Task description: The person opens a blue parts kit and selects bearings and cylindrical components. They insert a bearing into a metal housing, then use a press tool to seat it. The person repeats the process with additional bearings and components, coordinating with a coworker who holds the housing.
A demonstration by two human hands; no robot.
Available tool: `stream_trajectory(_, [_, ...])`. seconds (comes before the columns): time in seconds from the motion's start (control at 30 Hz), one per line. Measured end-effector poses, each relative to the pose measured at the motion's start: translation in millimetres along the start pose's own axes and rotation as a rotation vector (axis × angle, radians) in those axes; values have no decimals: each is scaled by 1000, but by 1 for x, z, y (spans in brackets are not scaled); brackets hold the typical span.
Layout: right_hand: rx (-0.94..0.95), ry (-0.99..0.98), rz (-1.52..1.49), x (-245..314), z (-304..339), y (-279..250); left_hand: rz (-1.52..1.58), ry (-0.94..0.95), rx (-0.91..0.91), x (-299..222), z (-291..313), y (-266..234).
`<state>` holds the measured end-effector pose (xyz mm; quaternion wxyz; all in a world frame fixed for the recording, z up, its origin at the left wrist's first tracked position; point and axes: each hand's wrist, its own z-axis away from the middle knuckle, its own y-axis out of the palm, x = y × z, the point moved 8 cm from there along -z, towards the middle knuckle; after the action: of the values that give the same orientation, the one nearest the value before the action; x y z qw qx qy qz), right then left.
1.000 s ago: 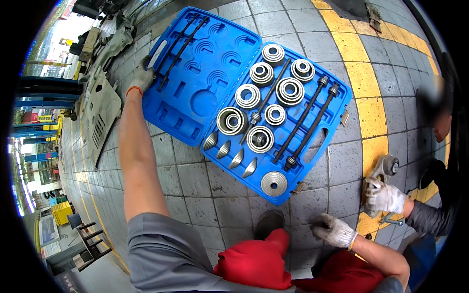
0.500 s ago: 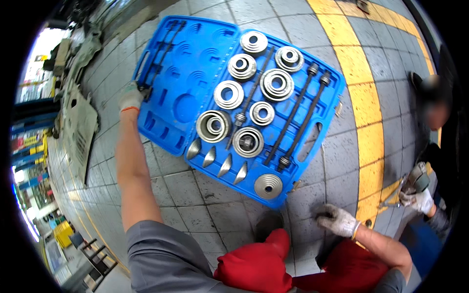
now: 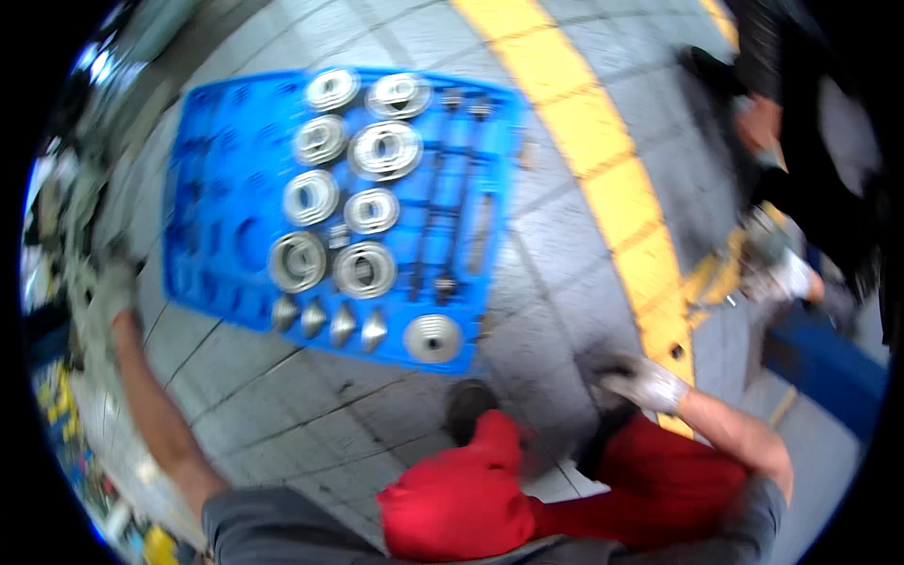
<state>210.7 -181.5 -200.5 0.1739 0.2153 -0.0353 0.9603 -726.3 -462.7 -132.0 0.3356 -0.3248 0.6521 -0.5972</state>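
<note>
A wide blue plastic case (image 3: pixel 212 306) lies open on the tiled floor in front of me. Its right half holds several silver stepped rings (image 3: pixel 386 151), small cone-shaped metal pieces (image 3: pixel 343 324), a round stepped disc (image 3: pixel 432 338) and long dark threaded rods (image 3: pixel 461 202). My left hand (image 3: pixel 115 287), in a pale work glove, is stretched out beyond the case's left side, apart from it; motion smears its fingers. Near my right knee, my right hand (image 3: pixel 648 383) hangs in a dirty white glove, fingers loosely bent and apart, with nothing seen in it.
On the right a person in dark clothes crouches, a gloved hand (image 3: pixel 793 279) near a grey tool that is blurred. A yellow floor stripe (image 3: pixel 603 179) runs between us. A blue block-like object (image 3: pixel 829 363) stands below that person. Greyish panels (image 3: pixel 89 202) lie at the left.
My left hand has come off the case's left edge and moved away to the left. The view has turned, so the case appears further left. My right hand stays by the knee.
</note>
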Motion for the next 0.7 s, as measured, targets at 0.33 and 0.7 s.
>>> stream_trajectory(0.33, [-157, -457, 280, 27, 55, -32, 871, 31, 165, -188, 183, -82])
stream_trajectory(0.7, [-510, -1043, 665, 24, 116, -10, 282, 1203, 806, -621, 474, -110])
